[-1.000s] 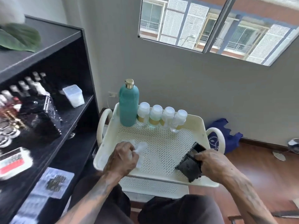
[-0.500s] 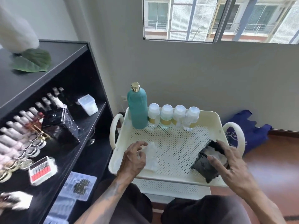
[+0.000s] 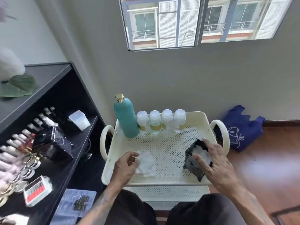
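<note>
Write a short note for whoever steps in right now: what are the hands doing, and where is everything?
Left hand pinches the white cloth on the cream tray, front left.
Right hand holds the black box, tilted, front right; something white inside.
Teal bottle and four jars stand along the back rim.
Done: both things in hand. Left: probably wiping, then setting the box down.
</note>
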{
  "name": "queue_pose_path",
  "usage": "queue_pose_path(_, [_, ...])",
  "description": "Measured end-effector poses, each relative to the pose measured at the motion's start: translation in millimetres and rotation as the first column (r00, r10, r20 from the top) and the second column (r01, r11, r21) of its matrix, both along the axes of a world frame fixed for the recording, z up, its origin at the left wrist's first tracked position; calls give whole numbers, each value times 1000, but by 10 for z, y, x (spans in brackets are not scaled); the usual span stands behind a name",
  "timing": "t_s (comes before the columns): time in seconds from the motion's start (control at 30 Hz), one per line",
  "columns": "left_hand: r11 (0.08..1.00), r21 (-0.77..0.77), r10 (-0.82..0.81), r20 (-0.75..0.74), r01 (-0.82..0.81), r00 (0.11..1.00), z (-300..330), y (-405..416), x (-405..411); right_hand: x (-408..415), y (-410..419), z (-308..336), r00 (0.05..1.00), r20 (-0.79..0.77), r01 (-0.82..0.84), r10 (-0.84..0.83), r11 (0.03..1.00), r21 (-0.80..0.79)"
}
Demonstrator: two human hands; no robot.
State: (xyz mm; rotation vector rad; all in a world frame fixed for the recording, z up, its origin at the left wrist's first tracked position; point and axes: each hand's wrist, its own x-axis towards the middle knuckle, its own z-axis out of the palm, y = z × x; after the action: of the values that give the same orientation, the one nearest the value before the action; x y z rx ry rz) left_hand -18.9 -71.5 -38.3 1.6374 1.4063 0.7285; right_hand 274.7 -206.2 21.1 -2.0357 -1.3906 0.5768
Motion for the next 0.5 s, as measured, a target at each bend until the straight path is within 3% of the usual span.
queue_pose_path(0.07, [986,126,99,70,-107,993,-6,-50,-10,5,6,-7,1000,-5,4,-4,1000,4])
queue_pose_path(0.13, [906,363,197,92,-217,976,-41,-108,-1,13,4,-24,1000,-9,2,-2,1000,7])
queue_pose_path(0.2, [832,538,152,14,-136,988,-87,-153,27,13,1,-36,1000,2,-1,1,1000,1])
queue_pose_path(0.23, [835,549,62,-55,-21,997,-113,-158,45,13,2,-37,1000,4,-1,1,1000,3])
queue_pose_path(0.27, [868,487,-46,-112,95,993,-126,-139,55,11,7,-34,1000,3,1,-1,1000,8])
queue_pose_path(0.33, [956,168,-224,-118,242,967,-113,-69,57,3,18,-25,1000,-5,7,-6,1000,21])
queue_pose_path(0.4, [947,-107,-312,-87,302,946,-95,9,55,-10,26,-21,1000,-9,14,-13,999,30])
queue_pose_path(0.5, [919,-203,-366,-116,338,924,-128,91,83,-27,15,-10,999,-21,28,-27,999,23])
